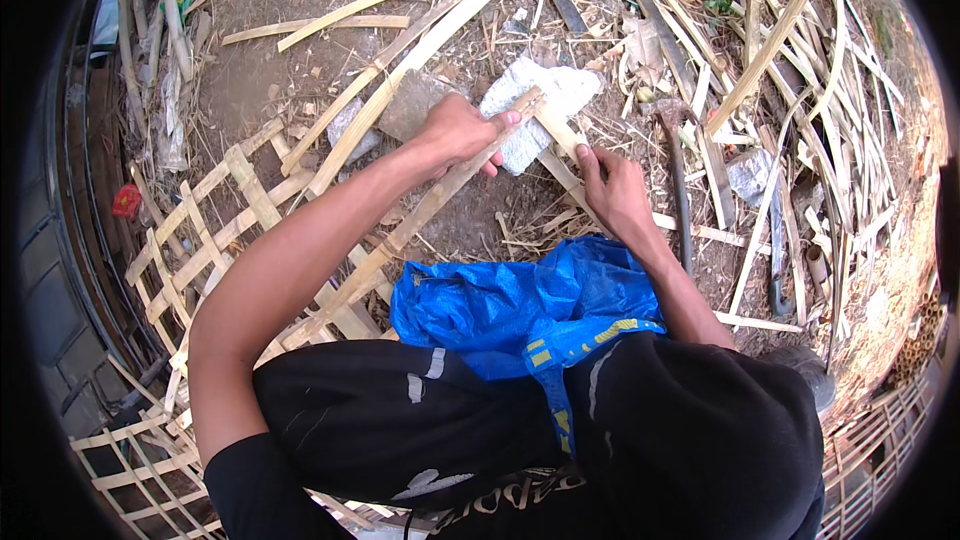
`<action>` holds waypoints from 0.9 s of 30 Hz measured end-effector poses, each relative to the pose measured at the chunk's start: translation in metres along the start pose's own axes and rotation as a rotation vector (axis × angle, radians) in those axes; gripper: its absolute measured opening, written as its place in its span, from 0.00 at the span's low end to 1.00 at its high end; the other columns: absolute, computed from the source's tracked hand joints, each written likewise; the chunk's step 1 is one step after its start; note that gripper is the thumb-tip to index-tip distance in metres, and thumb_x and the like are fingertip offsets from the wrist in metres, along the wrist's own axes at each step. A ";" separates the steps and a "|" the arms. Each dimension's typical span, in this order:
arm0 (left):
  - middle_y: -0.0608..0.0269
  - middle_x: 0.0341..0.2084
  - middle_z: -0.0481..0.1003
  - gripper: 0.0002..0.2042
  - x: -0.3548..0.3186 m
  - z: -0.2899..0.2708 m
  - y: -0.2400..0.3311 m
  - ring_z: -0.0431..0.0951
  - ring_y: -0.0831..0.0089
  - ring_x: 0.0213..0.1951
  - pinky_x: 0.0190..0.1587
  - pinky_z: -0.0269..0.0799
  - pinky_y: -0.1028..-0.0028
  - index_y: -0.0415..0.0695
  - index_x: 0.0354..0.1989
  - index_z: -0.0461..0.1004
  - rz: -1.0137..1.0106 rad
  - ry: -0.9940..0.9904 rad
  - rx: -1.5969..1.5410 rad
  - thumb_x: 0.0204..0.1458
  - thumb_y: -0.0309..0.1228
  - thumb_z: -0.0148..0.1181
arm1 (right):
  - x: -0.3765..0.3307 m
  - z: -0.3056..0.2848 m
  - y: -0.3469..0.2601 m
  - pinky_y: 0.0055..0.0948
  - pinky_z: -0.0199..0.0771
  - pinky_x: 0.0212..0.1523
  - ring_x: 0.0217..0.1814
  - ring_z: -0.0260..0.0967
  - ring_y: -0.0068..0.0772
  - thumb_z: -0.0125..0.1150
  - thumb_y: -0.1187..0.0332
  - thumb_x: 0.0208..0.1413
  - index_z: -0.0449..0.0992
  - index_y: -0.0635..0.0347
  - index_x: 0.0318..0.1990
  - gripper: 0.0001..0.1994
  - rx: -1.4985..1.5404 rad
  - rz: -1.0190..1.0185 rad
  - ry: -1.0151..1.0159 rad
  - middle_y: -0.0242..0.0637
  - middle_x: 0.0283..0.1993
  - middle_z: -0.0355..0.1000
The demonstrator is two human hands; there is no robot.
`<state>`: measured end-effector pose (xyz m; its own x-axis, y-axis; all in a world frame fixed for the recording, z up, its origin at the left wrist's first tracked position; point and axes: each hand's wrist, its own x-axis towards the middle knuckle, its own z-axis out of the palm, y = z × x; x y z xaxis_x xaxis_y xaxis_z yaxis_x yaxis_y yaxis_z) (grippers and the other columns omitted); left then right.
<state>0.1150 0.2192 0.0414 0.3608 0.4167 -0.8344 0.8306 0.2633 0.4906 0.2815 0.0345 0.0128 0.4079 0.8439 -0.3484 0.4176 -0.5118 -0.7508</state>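
My left hand (462,135) is closed around a long bamboo strip (425,212), which slants from the woven lattice at lower left up to a white stone (572,92). My right hand (615,192) pinches a second, paler bamboo strip (560,130) between thumb and finger. Over the stone the far ends of the two strips meet at an angle. Whether they are joined there is too small to tell. A crumpled blue plastic sheet (480,310) lies across my lap, below both hands.
An open bamboo lattice (215,230) spreads on the ground at left. Long split strips (440,35) lie beyond my hands. At right are a dark curved rod (680,195) and a heap of bamboo slats (830,130). Another woven lattice (880,460) stands at lower right.
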 end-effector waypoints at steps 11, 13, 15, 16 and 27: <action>0.50 0.28 0.82 0.27 -0.002 0.003 0.002 0.84 0.68 0.23 0.20 0.76 0.73 0.30 0.42 0.76 -0.044 0.022 0.052 0.63 0.50 0.60 | 0.000 0.009 0.004 0.52 0.69 0.35 0.23 0.70 0.58 0.45 0.53 0.71 0.73 0.72 0.26 0.29 0.056 0.083 -0.122 0.59 0.19 0.67; 0.50 0.29 0.83 0.27 0.000 0.000 0.000 0.85 0.68 0.24 0.22 0.77 0.72 0.30 0.43 0.76 -0.072 0.010 0.035 0.63 0.51 0.59 | 0.003 0.008 -0.002 0.53 0.69 0.35 0.25 0.69 0.63 0.45 0.54 0.71 0.74 0.72 0.27 0.28 0.074 0.071 -0.126 0.62 0.20 0.67; 0.51 0.31 0.83 0.28 0.001 0.000 0.005 0.85 0.68 0.25 0.25 0.78 0.71 0.31 0.45 0.76 -0.055 -0.029 0.024 0.63 0.52 0.58 | 0.003 0.009 0.005 0.54 0.68 0.36 0.26 0.69 0.66 0.46 0.54 0.71 0.74 0.73 0.28 0.28 0.048 0.036 -0.097 0.64 0.21 0.67; 0.51 0.31 0.83 0.28 -0.005 -0.007 0.008 0.85 0.69 0.26 0.26 0.79 0.70 0.31 0.45 0.75 -0.034 -0.039 0.035 0.63 0.52 0.58 | 0.007 0.008 -0.006 0.55 0.68 0.36 0.26 0.69 0.68 0.46 0.54 0.71 0.75 0.73 0.28 0.28 0.050 0.001 -0.077 0.65 0.21 0.68; 0.72 0.18 0.60 0.21 -0.067 -0.009 0.006 0.60 0.81 0.17 0.21 0.58 0.78 0.39 0.47 0.68 0.369 -0.268 -0.384 0.72 0.49 0.41 | -0.022 -0.053 -0.037 0.41 0.71 0.37 0.33 0.74 0.39 0.54 0.56 0.70 0.76 0.67 0.38 0.19 0.206 -0.158 -0.006 0.47 0.29 0.74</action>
<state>0.0921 0.2003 0.1029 0.7323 0.3197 -0.6012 0.4349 0.4597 0.7742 0.3000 0.0261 0.0782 0.3456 0.9120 -0.2208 0.3013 -0.3307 -0.8944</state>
